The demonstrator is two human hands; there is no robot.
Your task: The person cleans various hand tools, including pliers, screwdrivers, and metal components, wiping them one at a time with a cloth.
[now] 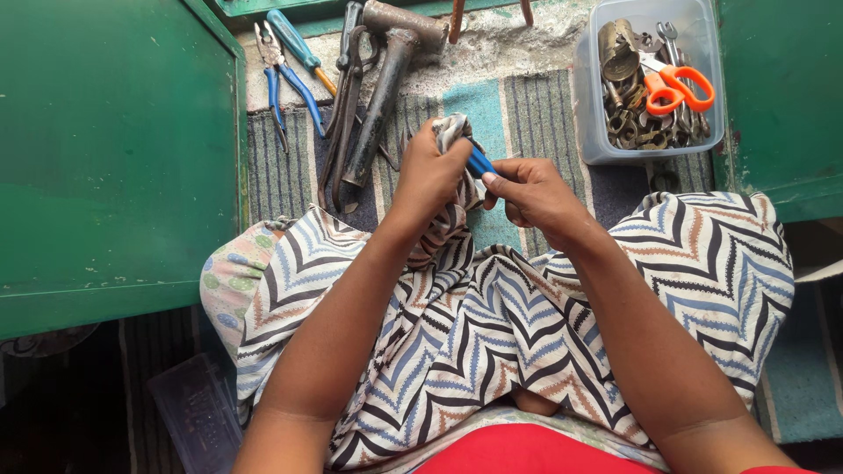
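Striped floor mat (527, 110) lay under scattered tools. Her left hand (432, 171) gripped cloth (452, 132) around a blue handle (479, 162), which the right hand (531, 193) pinched; the wiping seemed underway, calling next for a steady rub.

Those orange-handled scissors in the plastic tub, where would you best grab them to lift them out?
Probably by the orange handle loops, coming straight down from above. The scissors lie on top of the metal parts in the clear tub, loops uppermost and exposed, while the blades point into the clutter. The tub's walls block any sideways approach.
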